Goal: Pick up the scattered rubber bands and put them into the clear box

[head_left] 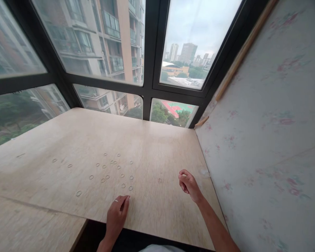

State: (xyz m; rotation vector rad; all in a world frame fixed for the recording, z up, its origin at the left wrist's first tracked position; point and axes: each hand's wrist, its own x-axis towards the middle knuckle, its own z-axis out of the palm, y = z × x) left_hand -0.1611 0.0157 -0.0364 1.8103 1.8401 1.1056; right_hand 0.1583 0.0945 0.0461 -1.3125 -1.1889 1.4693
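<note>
Several small thin rings, among them one ring (131,188) near my fingers and another ring (79,193) farther left, lie scattered on the pale marble-patterned surface (152,150). My left hand (118,211) is low over the front part of the surface, just below the nearest rings, its thumb and fingertips pinched together; whatever they hold is too small to make out. It wears a ring on one finger. To the right, my right hand (188,183) is closed with its fingers curled in, apart from the rings; anything inside it is hidden.
Dark-framed windows (147,70) border the surface at the back and left. A flowered wall (265,140) rises along the right side. Below the front edge is a dark gap (94,232), with a lower-left slab (28,224) beside it.
</note>
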